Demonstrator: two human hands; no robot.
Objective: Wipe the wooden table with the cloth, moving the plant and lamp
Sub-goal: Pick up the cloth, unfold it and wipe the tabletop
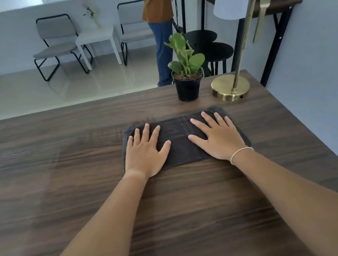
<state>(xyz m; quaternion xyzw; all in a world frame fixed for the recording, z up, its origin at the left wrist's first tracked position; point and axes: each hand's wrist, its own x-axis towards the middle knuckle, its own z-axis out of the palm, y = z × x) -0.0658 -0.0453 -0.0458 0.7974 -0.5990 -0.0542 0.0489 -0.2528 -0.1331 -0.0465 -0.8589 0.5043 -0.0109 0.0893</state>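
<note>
— Cloth first: where did it lie?

— Flat on the wooden counter, right of the frame's centre, folded into a dark rectangle whose long axis ran left to right across the picture. Both hands were pressed on top of it.

— And the things to be moved?

— Straight beyond the cloth, toward the upper right of the frame. The plant in its black pot stood just past the cloth's far edge, apart from it, a little right of the gap between the hands. The lamp sat further right, its brass base near the counter's far right corner, beside the pot but not touching it.

— Which hand was nearer?

— The right hand, for both. A push forward would, I'd judge, meet the pot first, so the pot would need lifting aside before that strip could be wiped.

— How were the hands set?

— Left hand open, palm down, fingers spread on the cloth's left half. Right hand likewise open and flat on the right half, a thin band at its wrist. Neither gripped anything; they only bore down on the fabric.
</note>
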